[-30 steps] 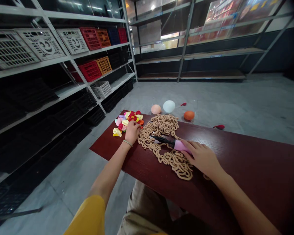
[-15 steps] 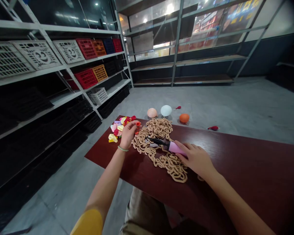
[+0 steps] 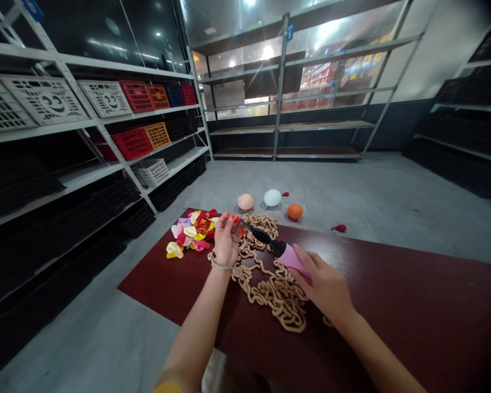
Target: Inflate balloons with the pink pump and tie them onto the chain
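Observation:
My left hand [image 3: 227,240] stands upright over the table, its fingertips pinching a small deflated orange balloon [image 3: 234,219]. My right hand [image 3: 324,286] grips the pink handle of a balloon hand pump [image 3: 290,259], whose black nozzle points up and left towards the orange balloon. Beneath both hands lies a tangled tan chain of twisted balloons [image 3: 272,289]. Left of my left hand is a heap of deflated multicoloured balloons [image 3: 190,236].
The dark red wooden table [image 3: 393,289] ends just before three inflated balloons on the concrete floor: peach [image 3: 245,202], white [image 3: 272,197] and orange [image 3: 294,212]. A small red balloon [image 3: 339,228] lies nearby. Crate-filled metal shelving [image 3: 106,131] runs along the left.
My left hand has risen from the balloon heap with the orange balloon in its fingertips. The pump's nozzle has swung up towards it. The whole view has tilted upward.

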`<state>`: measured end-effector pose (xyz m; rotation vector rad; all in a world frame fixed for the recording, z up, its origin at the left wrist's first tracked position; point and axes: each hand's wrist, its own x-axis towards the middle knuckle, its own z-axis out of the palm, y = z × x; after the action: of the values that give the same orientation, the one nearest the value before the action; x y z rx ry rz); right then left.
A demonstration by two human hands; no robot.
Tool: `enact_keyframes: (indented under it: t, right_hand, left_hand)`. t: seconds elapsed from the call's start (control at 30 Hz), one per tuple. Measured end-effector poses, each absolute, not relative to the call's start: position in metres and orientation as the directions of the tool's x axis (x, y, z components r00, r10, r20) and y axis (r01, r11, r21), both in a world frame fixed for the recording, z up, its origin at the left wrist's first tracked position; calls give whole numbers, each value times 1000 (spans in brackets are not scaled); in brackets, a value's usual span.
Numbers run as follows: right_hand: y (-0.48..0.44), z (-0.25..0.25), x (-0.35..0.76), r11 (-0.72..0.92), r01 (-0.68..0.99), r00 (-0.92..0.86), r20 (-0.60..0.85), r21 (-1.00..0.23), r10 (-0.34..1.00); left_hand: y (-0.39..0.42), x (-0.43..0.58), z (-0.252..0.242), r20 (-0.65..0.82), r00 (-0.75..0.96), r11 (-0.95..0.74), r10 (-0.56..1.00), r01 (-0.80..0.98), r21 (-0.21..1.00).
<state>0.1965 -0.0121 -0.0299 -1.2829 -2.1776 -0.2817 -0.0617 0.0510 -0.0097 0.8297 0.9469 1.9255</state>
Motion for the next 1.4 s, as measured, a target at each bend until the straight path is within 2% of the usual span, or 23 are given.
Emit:
enact_keyframes:
  t: [0.17,0.37,1.0,1.1,1.2,1.3,1.4]
  right_hand:
    - [-16,-29,193,528,847,-402,570,-66,717]
    - [-19,-30,191,522,847,-391,547,-102,740]
    - [-24,-25,183,504,854,-364,543,-130,757]
    - [-24,-26,183,501,856,-363,542,-129,758]
    - [-25,-27,182,524,841,-374,555,-135,743]
    - [-26,-28,182,544,828,-379,577,-138,723]
    - [-26,-29,182,549,825,-380,584,-137,717]
  left_hand:
    - [42,-59,-13,193,-497,-420,846,-399,815]
    - [42,-60,-17,294,-578,-467,761,-173,867]
    - [25,-38,-10,372,-518,-435,770,0,900]
    - [25,-35,-12,323,-542,-429,776,-78,900]
    - [26,-30,-12,204,-562,-425,801,-295,856]
    - [24,-24,-9,83,-491,-368,867,-519,771]
    - [20,-18,-4,40,-414,-314,909,-621,718]
